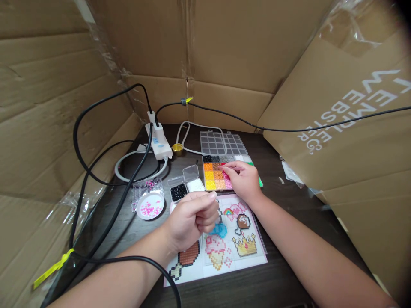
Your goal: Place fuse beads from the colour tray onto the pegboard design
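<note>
My right hand [245,182] pinches thin pink tweezers [236,168], whose tips are over the compartments of a bead box [210,188]. The box holds small beads sorted by colour: black, grey, orange, yellow, pink and green among them. My left hand [196,216] is curled into a fist above the pattern sheet [237,267], and nothing shows in its fingers. Pixel pictures on the sheet include an ice cream cone [216,252], a crown [244,246] and a rainbow. A clear pegboard [257,226] seems to lie over part of it.
Left of the sheet are a small box of black beads [179,192], a box of white beads [195,185] and a white dish [139,212] with pink beads. A power strip [160,143] and black cables [118,209] lie further left. Cardboard walls [231,47] surround the table.
</note>
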A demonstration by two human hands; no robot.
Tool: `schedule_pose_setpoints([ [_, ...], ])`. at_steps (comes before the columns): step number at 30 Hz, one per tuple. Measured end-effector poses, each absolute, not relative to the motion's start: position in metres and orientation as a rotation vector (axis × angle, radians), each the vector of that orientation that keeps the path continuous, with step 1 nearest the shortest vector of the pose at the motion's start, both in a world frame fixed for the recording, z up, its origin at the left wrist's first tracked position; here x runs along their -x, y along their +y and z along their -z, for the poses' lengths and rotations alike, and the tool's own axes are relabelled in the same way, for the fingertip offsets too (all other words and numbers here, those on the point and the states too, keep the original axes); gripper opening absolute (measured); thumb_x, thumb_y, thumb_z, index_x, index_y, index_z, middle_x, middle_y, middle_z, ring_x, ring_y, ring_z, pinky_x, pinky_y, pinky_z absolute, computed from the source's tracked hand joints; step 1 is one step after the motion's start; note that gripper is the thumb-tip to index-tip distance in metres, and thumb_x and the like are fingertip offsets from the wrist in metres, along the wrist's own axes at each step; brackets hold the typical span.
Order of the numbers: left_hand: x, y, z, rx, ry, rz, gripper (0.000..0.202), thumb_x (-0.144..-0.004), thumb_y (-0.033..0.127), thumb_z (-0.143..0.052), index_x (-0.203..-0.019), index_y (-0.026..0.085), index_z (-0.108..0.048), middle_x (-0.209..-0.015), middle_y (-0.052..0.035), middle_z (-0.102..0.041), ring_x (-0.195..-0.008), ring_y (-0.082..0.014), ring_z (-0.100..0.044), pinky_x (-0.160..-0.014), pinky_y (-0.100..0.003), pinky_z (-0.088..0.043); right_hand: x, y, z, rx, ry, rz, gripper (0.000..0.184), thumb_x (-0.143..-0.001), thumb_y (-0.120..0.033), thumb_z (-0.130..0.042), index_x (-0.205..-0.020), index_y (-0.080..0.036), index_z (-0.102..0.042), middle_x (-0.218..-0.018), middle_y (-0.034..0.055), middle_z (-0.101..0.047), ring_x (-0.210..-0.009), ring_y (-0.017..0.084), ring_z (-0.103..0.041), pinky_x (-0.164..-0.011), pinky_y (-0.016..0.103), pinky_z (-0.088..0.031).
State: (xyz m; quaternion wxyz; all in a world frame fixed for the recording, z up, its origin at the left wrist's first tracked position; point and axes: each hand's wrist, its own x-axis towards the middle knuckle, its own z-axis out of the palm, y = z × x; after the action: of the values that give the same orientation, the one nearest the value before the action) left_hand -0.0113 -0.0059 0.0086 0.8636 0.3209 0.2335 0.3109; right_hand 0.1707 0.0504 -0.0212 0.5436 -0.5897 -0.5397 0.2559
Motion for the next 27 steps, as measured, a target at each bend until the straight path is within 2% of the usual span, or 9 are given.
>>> schedule_pose_setpoints([
  [10,0.0112,-0.0060,-0.0090,-0.674,0.496,-0.642,0.051,-0.085,0.036,-0.063,-0.053,0.020,-0.026,-0.051,0.0082,-0.017,-0.045,-0.0055,-0.016,-0.045,-0.022,-0.012,-0.1709,0.0517,0.0236,1.377,-1.267,-0.615,0.011,-0.075,-0.029,-0.071,-0.076,-0.019,-0.076,-0.080,0.0064,-0.078,-0.077,0.022,-0.073,-0.074,0.035,-0.058],
  [27,0.0109,-0.0064,-0.0081,-0.679,0.469,-0.642,0.050,-0.084,0.036,-0.063,-0.053,0.019,-0.028,-0.050,0.0082,-0.018,-0.045,-0.0054,-0.015,-0.044,-0.022,-0.012,-0.1712,0.0532,0.0233,1.383,-1.267,-0.597,0.008,-0.073,-0.028,-0.071,-0.072,-0.021,-0.075,-0.077,0.0053,-0.077,-0.074,0.022,-0.072,-0.072,0.035,-0.058],
])
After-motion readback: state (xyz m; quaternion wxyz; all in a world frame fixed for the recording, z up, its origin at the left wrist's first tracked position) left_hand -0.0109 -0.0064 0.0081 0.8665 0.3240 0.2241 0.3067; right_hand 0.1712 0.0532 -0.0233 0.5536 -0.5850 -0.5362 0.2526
